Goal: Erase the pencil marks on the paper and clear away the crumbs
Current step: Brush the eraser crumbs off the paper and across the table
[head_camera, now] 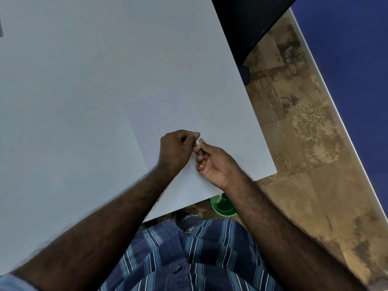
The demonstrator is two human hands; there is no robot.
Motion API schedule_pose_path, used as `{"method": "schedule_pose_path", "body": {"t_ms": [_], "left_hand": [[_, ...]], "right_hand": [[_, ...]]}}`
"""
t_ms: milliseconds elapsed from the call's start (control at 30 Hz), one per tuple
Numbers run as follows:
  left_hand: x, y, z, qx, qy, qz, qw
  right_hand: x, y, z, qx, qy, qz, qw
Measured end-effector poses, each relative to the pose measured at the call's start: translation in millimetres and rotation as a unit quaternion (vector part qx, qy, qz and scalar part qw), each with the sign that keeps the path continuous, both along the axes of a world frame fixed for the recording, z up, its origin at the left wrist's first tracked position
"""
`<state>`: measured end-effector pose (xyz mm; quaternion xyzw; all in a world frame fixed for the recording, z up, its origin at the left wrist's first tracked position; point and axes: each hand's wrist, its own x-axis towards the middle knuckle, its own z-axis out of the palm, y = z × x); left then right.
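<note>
A white table (73, 101) fills most of the view, set over mottled brown floor (304, 143) with a blue wall (357, 59) to the right and a dark chair (247, 24) past the far edge. Both hands meet above the paper (210, 106), which lies at the table's near right corner. The left hand (176, 151) is curled, fingers folded in, thumb and forefinger pinched on a small white eraser (198, 143). The right hand (214, 162) is also partly closed and pinches the same eraser from the other side, its remaining fingers bent under. A few dark crumbs (157, 129) speck the paper just beyond the hands. Below the table edge, under the right wrist, sits a green container (222, 205); its contents cannot be made out. A striped blue shirt (189, 259) shows nearest the camera.
</note>
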<state>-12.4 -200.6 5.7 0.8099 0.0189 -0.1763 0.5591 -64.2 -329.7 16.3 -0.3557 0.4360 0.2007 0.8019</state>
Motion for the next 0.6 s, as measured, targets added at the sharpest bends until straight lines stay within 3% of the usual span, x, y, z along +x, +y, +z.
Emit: {"method": "schedule_pose_path", "body": {"t_ms": [200,300,400,600], "left_hand": [[5,-8,-1,0.101,-0.093,-0.030,0.990],[5,-9,-4,0.071,-0.029,0.035,0.996],[2,-6,-5,-0.030,0.069,0.071,0.995],[-4,-2,1,-0.081,0.106,0.036,0.990]], "right_hand": [[-2,7,-5,0.002,0.001,-0.039,0.999],[-1,7,-6,-0.004,-0.029,-0.042,0.999],[1,1,-8,-0.020,-0.047,-0.045,0.998],[0,-4,-17,-0.055,-0.059,-0.040,0.996]]}}
